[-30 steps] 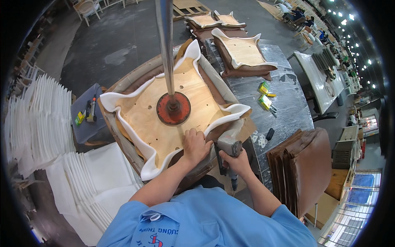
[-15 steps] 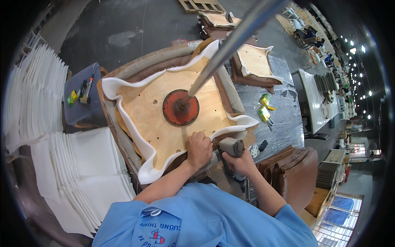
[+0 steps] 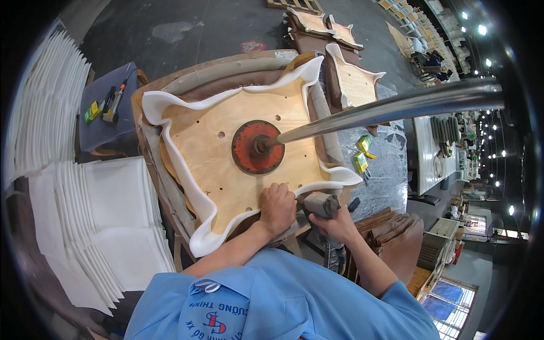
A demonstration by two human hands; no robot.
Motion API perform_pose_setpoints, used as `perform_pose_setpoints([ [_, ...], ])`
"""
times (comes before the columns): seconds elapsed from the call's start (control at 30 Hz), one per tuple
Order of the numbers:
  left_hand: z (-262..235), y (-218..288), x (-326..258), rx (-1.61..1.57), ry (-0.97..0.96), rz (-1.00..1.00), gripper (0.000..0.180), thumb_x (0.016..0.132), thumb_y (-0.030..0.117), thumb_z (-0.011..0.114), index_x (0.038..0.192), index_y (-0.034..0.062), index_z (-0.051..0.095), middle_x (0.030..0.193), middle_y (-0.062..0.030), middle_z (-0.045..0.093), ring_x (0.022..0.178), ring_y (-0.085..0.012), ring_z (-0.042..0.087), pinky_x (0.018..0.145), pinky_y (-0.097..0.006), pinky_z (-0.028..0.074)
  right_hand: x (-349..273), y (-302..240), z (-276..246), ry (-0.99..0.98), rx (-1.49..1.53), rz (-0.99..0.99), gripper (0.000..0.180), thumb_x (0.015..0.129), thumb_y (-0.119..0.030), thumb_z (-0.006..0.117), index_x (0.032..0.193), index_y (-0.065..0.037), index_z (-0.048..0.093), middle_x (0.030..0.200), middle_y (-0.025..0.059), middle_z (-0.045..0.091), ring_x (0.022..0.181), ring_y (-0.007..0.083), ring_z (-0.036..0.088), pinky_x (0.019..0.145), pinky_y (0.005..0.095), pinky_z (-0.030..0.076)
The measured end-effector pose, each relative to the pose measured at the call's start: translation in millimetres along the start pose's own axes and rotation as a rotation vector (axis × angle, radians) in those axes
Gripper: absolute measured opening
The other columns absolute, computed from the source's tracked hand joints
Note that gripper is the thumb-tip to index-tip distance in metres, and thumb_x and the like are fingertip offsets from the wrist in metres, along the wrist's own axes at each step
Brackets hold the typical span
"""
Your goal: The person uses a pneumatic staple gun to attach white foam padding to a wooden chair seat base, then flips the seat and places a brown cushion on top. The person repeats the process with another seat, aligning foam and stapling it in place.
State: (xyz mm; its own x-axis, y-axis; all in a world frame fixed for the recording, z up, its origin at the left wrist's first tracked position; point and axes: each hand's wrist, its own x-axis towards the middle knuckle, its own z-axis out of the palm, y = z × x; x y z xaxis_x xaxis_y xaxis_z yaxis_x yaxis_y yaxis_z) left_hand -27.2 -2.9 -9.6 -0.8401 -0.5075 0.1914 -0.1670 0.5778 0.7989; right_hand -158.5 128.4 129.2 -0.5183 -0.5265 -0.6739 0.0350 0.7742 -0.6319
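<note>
- The seat panel (image 3: pixel 226 164), a plywood board with white foam (image 3: pixel 170 170) curling up round its rim, lies face down on the stand right in front of the worker, pinned through its middle by a red disc (image 3: pixel 258 147) on the end of a steel pole (image 3: pixel 385 105)
- The left hand (image 3: pixel 277 207) lies knuckles up at the near edge of the board, fingers curled and pressing the covering down onto the wood
- The right hand (image 3: pixel 340 224) is wrapped tight round the grip of a grey staple gun (image 3: pixel 320 204), its nose right against the same edge, just beside the left hand's fingers
- Brown cover (image 3: pixel 238 73) shows under the foam along the far and left sides; there the foam stands loose and wavy, so by my reckoning the fixing is only at the near edge and most of the rim is left; I cannot make out any staples
- To the left, stacks of white foam sheets (image 3: pixel 107 209), and a small grey table (image 3: pixel 105 124) with a hand tool (image 3: pixel 113 102) and a yellow box (image 3: pixel 92 111)
- To the right, a glossy bench (image 3: pixel 385 164) with yellow-green boxes (image 3: pixel 362 153), and brown covers (image 3: pixel 396 232) piled near the worker's right elbow
- Farther off, more boards (image 3: pixel 354 79) wrapped in foam wait on the floor
</note>
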Motion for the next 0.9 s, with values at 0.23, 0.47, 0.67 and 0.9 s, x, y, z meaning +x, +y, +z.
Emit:
perform_pose_setpoints([
  [0.23, -8, 0, 3, 0.005, -0.067, 0.002, 0.014, 0.085, 0.018, 0.083, 0.092, 0.0090, 0.074, 0.103, -0.0123, 0.063, 0.104, -0.0352, 0.058, 0.091, -0.050, 0.044, -5, 11, -1, 0.049, -0.045, 0.059, 0.046, 0.098, -0.017, 0.088, 0.139, -0.005, 0.072, 0.085, 0.0025, 0.072, 0.061, 0.0114, 0.064, 0.056, 0.0316, 0.052],
  [0.47, 3, 1, 2, -0.015, 0.011, -0.065, 0.008, 0.085, 0.014, 0.082, 0.086, 0.0099, 0.075, 0.101, -0.0108, 0.064, 0.104, -0.0354, 0.059, 0.090, -0.050, 0.044, -8, 12, 6, 0.042, 0.020, 0.027, 0.054, 0.097, -0.018, 0.088, 0.147, -0.008, 0.070, 0.085, 0.0027, 0.072, 0.060, 0.0112, 0.063, 0.056, 0.0315, 0.052],
  [0.67, 6, -1, 1, -0.038, 0.061, -0.043, 0.008, 0.086, 0.013, 0.080, 0.088, 0.0093, 0.073, 0.100, -0.0115, 0.063, 0.104, -0.0354, 0.059, 0.090, -0.050, 0.044, -2, 5, 6, 0.021, -0.010, 0.014, 0.055, 0.098, -0.016, 0.088, 0.149, -0.008, 0.069, 0.085, 0.0021, 0.072, 0.060, 0.0105, 0.062, 0.057, 0.0311, 0.052],
  [0.9, 10, -1, 2, -0.008, 0.062, -0.010, 0.010, 0.085, 0.013, 0.079, 0.091, 0.0090, 0.071, 0.101, -0.0112, 0.062, 0.103, -0.0350, 0.058, 0.089, -0.050, 0.044, 6, 1, 4, 0.019, -0.077, 0.034, 0.048, 0.096, -0.017, 0.089, 0.139, -0.005, 0.074, 0.100, 0.0066, 0.078, 0.079, 0.0150, 0.071, 0.072, 0.0350, 0.059],
])
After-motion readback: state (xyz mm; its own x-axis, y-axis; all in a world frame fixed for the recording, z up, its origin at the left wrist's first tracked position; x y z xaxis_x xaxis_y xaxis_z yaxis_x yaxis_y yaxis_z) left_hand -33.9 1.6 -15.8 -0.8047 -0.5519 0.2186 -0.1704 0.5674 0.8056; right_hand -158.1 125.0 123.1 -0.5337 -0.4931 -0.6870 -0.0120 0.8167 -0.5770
